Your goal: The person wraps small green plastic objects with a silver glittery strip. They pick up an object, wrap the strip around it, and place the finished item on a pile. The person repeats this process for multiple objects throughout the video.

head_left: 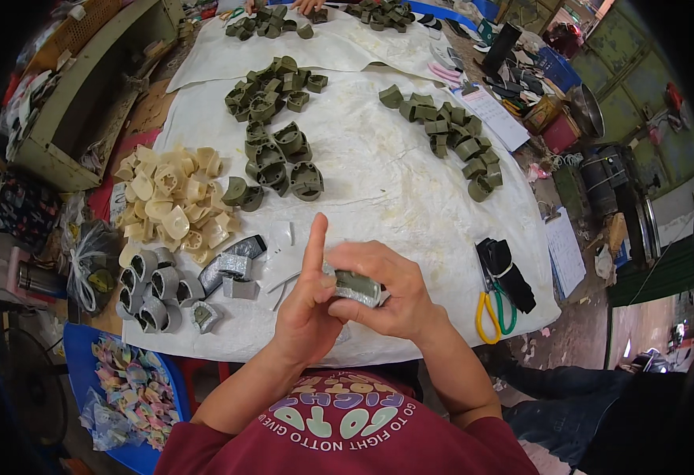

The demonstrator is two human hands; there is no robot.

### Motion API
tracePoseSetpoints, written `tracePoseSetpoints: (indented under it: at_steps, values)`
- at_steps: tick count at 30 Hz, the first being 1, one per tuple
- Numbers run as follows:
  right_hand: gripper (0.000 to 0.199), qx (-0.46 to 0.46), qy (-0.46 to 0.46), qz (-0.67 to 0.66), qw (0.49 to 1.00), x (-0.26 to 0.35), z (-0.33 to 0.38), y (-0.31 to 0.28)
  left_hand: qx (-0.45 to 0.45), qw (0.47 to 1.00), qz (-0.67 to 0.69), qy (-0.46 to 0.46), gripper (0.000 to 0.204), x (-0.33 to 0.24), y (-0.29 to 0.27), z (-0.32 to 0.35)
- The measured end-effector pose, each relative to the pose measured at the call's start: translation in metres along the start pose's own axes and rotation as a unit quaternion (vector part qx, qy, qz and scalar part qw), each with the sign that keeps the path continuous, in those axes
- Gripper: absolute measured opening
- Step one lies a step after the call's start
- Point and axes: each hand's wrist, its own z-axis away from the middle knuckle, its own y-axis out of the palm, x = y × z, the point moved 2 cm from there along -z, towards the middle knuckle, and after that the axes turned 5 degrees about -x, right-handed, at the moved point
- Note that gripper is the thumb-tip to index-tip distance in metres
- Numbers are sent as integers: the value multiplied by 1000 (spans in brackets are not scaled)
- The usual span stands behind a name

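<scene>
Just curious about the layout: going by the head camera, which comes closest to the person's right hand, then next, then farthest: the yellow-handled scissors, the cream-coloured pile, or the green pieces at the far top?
From the right hand:
1. Yellow-handled scissors, just right.
2. Cream-coloured pile, far left.
3. Green pieces at the top, across the table.

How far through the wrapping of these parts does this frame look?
Done: a small cluster of silver-wrapped pieces lies at the cloth's left edge. In hand: the left hand and right hand together hold one green part half covered in silver wrap. Left: many bare green parts, a second green group and a cream pile. It looks like an early stage.
</scene>
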Motion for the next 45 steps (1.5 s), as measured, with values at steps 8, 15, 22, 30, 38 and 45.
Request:
tracePoseSetpoints:
  at_steps: [8,15,22,30,38,45]
  values:
    - [52,14,-4,94,995,3,5,0,-21,999,-39,27,84,3,-7,-2]
    - [36,-112,324,-283,896,2,16,9,82,995,-12,64,88,-1,-11,-8]
    - [34,-106,287,-247,919,4,12,28,-53,988,-81,122,62,5,-20,-9]
    - [31,-156,318,-268,896,-8,14,45,-57,953,-220,202,33,8,-28,-4]
    - [27,-153,288,-250,912,-5,5,71,-64,956,-231,166,34,-15,-39,11]
    - [24,-147,252,-78,953,-15,2,54,-284,399,-767,414,35,-120,-122,63]
